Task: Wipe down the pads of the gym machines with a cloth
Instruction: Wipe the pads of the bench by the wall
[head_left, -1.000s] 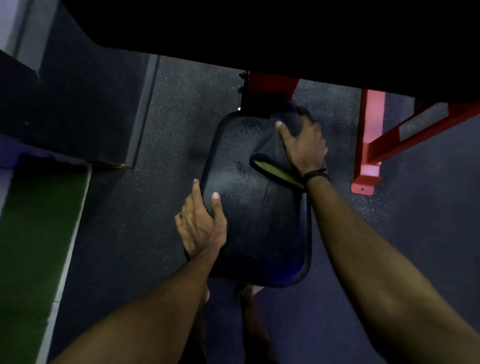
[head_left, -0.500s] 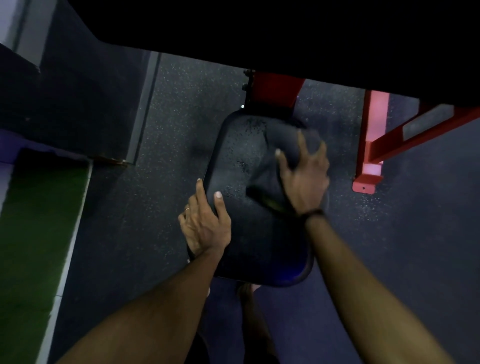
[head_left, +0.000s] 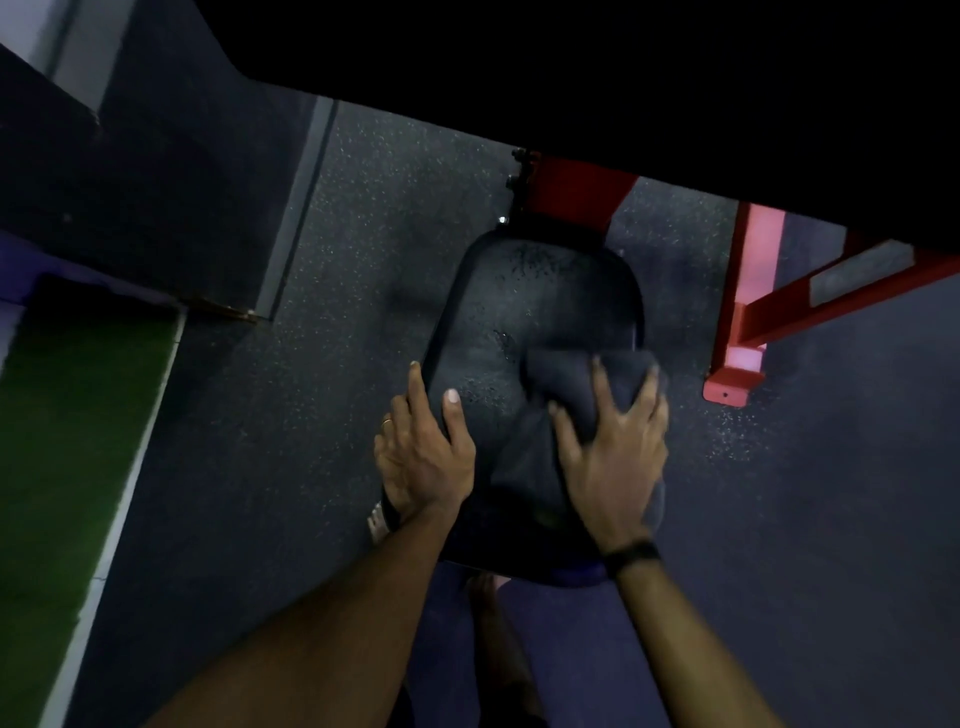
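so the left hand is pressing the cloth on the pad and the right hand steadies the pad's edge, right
Not quite, the hands are swapped. In the head view the right hand presses the cloth on the pad, and the left hand steadies the pad's edge.

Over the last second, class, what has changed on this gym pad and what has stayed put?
The right hand has dragged the cloth from the far end of the pad toward the near end, fingers spread flat on it. The left hand still rests on the pad's left edge; the red frame is unmoved.
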